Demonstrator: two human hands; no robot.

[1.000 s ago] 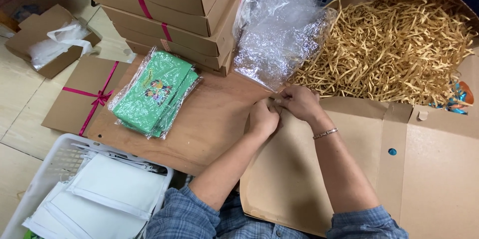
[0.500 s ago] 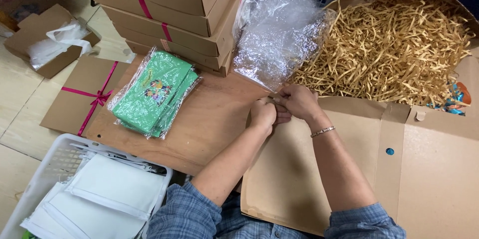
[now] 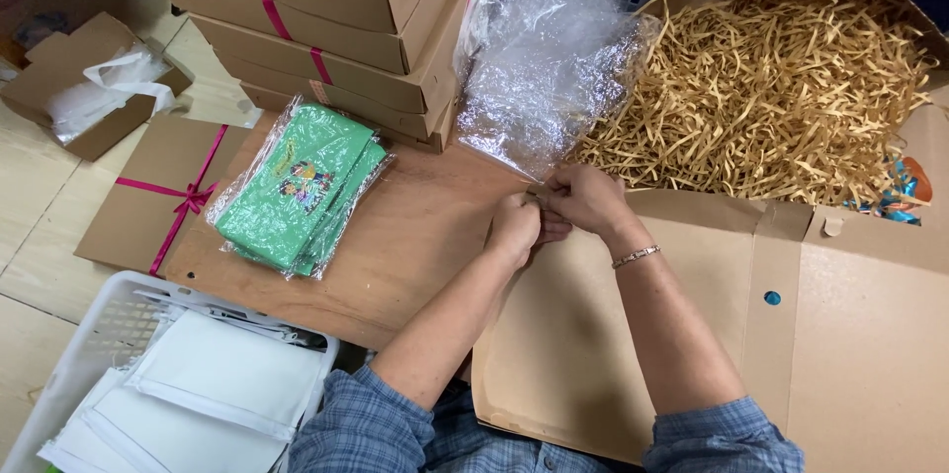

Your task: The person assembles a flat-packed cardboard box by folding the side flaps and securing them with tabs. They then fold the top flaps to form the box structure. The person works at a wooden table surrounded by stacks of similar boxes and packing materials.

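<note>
Here both hands meet at the top corner of a flat cardboard sheet (image 3: 563, 354) that lies on the wooden table (image 3: 415, 236). The left hand (image 3: 516, 226) is curled, its fingertips pressed to the sheet's corner. The right hand (image 3: 585, 198) is closed in a pinch at the same spot. Something small may sit between the fingers, but it is hidden, so I cannot tell what they grip beyond the cardboard edge.

The sheet looks light and stiff, likely to crease if bent hard. Its edges and corners seem the natural places to hold it, since the broad face gives little purchase.

Just past the sheet's corner lies a crumpled clear plastic bag (image 3: 544, 58), soft and slippery by the look of it. To the right of that, beyond the sheet, a big open box (image 3: 880, 315) holds a heap of shredded paper strips (image 3: 781, 97). Left of the sheet, a bundle of green packets (image 3: 297, 191) in clear wrap rests on the table. Behind it stands a stack of closed boxes (image 3: 336, 28) tied with pink ribbon. Near the person's left elbow, a white basket (image 3: 89, 335) holds flat white pouches (image 3: 217, 384).
</note>
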